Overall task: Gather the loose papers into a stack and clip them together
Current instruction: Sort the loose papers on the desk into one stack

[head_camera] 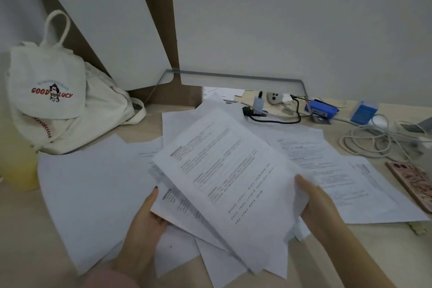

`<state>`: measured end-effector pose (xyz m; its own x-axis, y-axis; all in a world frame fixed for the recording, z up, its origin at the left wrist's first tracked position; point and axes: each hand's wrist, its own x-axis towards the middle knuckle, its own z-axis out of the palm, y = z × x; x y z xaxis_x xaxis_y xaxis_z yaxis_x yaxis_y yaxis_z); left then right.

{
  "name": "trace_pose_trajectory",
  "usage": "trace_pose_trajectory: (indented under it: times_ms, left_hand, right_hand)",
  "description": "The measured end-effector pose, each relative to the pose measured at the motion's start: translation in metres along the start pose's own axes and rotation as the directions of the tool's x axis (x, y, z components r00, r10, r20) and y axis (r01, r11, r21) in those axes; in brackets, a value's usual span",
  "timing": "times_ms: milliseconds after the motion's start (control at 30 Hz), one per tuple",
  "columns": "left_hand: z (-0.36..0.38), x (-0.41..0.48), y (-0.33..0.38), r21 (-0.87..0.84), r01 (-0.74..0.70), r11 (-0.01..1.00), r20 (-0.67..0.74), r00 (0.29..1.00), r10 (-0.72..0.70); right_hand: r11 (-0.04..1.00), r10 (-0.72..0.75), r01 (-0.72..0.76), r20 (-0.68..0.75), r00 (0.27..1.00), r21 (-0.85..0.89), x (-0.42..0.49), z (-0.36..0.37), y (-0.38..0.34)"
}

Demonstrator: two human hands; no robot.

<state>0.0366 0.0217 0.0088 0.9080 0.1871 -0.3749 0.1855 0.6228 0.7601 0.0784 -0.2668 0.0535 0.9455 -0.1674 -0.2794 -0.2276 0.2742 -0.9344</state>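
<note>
White paper sheaf (224,170) is held just above the desk (350,252) between both hands, its long axis running from near-right to far-left, sheets fanned and uneven. Left hand (147,220) is closed on the near-left edge, thumb on top; right hand (318,203) pinches the right edge. Loose sheets (93,182) lie flat to the left, nearer the left hand, more printed pages (339,170) beyond the right; no clip visible that I can tell

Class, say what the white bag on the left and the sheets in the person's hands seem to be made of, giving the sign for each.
Bag: looks like matte cotton canvas; it slumps softly and shows red stitching. Sheets: thin matte white paper, bending in the hold, with printed lines.
</note>
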Motion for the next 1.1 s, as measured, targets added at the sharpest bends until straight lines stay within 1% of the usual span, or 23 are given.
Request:
trace_pose_trajectory:
  times_ms: [67,133,233,333,367,433,467,500,533,567,600,633,667,733,767,900,933,1033,1067,1100]
  left_hand:
    - [0.005,-0.002,-0.007,-0.021,-0.002,1.000,-0.016,1.000,0.002]
    - [0.007,-0.003,-0.015,-0.001,-0.007,1.000,-0.007,1.000,0.007]
    - [0.011,-0.001,-0.024,0.150,-0.028,0.988,-0.004,1.000,0.029]
    - [0.015,0.002,-0.030,0.314,-0.027,0.949,-0.072,0.996,0.052]
    - [0.018,0.004,-0.031,0.349,-0.026,0.937,-0.085,0.995,0.059]
    - [0.023,0.009,-0.028,0.401,-0.033,0.915,-0.098,0.992,0.079]
    - [0.025,0.011,-0.026,0.417,-0.032,0.909,-0.105,0.991,0.084]
    - [0.026,0.013,-0.023,0.422,-0.033,0.906,-0.109,0.990,0.086]
    - [0.027,0.014,-0.019,0.431,-0.032,0.902,-0.105,0.991,0.085]
    - [0.027,0.015,-0.015,0.447,-0.035,0.894,-0.093,0.992,0.086]
    - [0.027,0.016,-0.010,0.468,-0.042,0.883,-0.077,0.993,0.088]
    - [0.027,0.018,-0.007,0.488,-0.050,0.871,-0.058,0.994,0.089]
    - [0.027,0.019,-0.004,0.504,-0.058,0.862,-0.039,0.995,0.089]
    - [0.029,0.021,-0.002,0.517,-0.076,0.853,-0.025,0.994,0.103]
    - [0.030,0.023,-0.003,0.512,-0.083,0.855,-0.036,0.992,0.118]
    - [0.035,0.026,-0.017,0.478,-0.102,0.873,-0.090,0.982,0.164]
    - [0.035,0.026,-0.022,0.481,-0.093,0.872,-0.094,0.983,0.157]
    - [0.037,0.028,-0.035,0.515,-0.084,0.853,-0.075,0.987,0.142]
    - [0.038,0.028,-0.037,0.532,-0.087,0.842,-0.069,0.987,0.146]
    - [0.038,0.028,-0.040,0.551,-0.091,0.830,-0.067,0.986,0.153]
  right_hand:
    - [0.995,0.086,-0.090,-0.087,0.993,-0.038,0.006,-0.001,0.022]
    - [0.976,0.149,-0.170,-0.153,0.977,-0.135,0.009,-0.001,0.038]
    - [0.945,0.198,-0.230,-0.154,0.968,-0.232,0.010,0.001,0.050]
    - [0.929,0.156,-0.178,-0.093,0.983,-0.323,0.009,0.003,0.045]
    - [0.928,0.115,-0.131,-0.067,0.991,-0.350,0.008,0.002,0.041]
    - [0.898,-0.036,0.014,-0.042,0.998,-0.440,0.010,-0.002,0.032]
    - [0.851,-0.131,0.083,-0.057,0.990,-0.518,0.013,-0.006,0.028]
    - [0.780,-0.224,0.134,-0.073,0.972,-0.612,0.017,-0.012,0.026]
    - [0.681,-0.306,0.161,-0.078,0.949,-0.714,0.022,-0.019,0.023]
    - [0.554,-0.365,0.157,-0.069,0.929,-0.817,0.026,-0.026,0.022]
    - [0.428,-0.391,0.134,-0.050,0.919,-0.894,0.031,-0.033,0.022]
    - [0.336,-0.377,0.104,-0.033,0.926,-0.936,0.034,-0.040,0.023]
    - [0.273,-0.338,0.068,-0.029,0.941,-0.960,0.036,-0.046,0.024]
    - [0.180,-0.237,-0.010,-0.053,0.970,-0.984,0.036,-0.052,0.025]
    - [0.131,-0.211,-0.019,-0.046,0.976,-0.991,0.035,-0.054,0.027]
    - [-0.102,-0.279,0.042,0.069,0.958,-0.994,0.038,-0.052,0.031]
    - [-0.130,-0.294,0.046,0.083,0.952,-0.990,0.040,-0.051,0.031]
    - [-0.160,-0.341,0.054,0.107,0.934,-0.986,0.045,-0.055,0.031]
    - [-0.148,-0.350,0.049,0.099,0.931,-0.988,0.045,-0.057,0.029]
    - [-0.083,-0.360,0.041,0.068,0.930,-0.996,0.045,-0.060,0.026]
